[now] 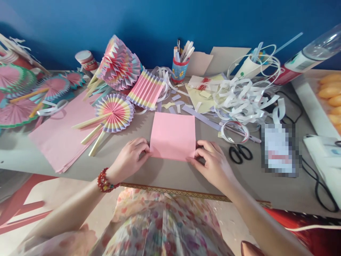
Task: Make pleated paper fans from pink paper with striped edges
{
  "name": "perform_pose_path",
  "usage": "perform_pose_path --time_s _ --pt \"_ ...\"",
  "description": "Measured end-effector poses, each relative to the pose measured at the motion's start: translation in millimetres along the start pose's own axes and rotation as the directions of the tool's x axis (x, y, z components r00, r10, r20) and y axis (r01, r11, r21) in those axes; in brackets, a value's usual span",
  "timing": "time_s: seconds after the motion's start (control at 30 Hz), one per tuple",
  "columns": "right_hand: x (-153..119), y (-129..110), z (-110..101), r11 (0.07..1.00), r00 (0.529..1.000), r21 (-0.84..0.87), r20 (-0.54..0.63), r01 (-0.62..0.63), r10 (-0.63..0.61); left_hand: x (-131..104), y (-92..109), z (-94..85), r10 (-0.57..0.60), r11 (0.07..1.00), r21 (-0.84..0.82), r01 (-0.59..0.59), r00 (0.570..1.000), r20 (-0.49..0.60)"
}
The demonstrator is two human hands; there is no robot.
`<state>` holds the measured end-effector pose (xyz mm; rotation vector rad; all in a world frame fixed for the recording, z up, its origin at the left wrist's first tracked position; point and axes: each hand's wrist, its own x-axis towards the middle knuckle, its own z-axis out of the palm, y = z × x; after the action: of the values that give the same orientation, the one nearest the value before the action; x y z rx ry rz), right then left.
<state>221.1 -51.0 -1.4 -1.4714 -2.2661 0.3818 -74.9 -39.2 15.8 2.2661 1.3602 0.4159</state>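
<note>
A folded pink paper (172, 136) lies flat on the grey-brown table (165, 174), roughly in front of my body. My left hand (130, 160) pinches its lower left corner between thumb and fingers. At the lower right corner, my right hand (211, 161) holds the paper's edge in the same way. To the left rests a round pleated fan (117, 113) in pink, yellow and lilac, with pale sticks. Behind it are a pleated paper piece (146, 89) and a stack of folded fans (119, 64). Larger pink sheets (64, 131) lie farther left.
Black-handled scissors (240, 153) and a tape roll (234, 132) lie right of my right hand. Beyond are curled white strips (242, 99), a pen cup (179, 69) and a tilted bottle (306, 58). More round fans (53, 87) spread at the far left.
</note>
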Motion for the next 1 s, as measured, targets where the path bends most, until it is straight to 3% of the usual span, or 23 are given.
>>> perform_pose_path --time_s 1.0 --pt "3.4 -0.5 -4.6 1.000 0.998 -0.019 0.059 -0.010 0.011 -3.0 2.9 2.3 0.016 0.995 0.096 -0.017 1.000 0.008"
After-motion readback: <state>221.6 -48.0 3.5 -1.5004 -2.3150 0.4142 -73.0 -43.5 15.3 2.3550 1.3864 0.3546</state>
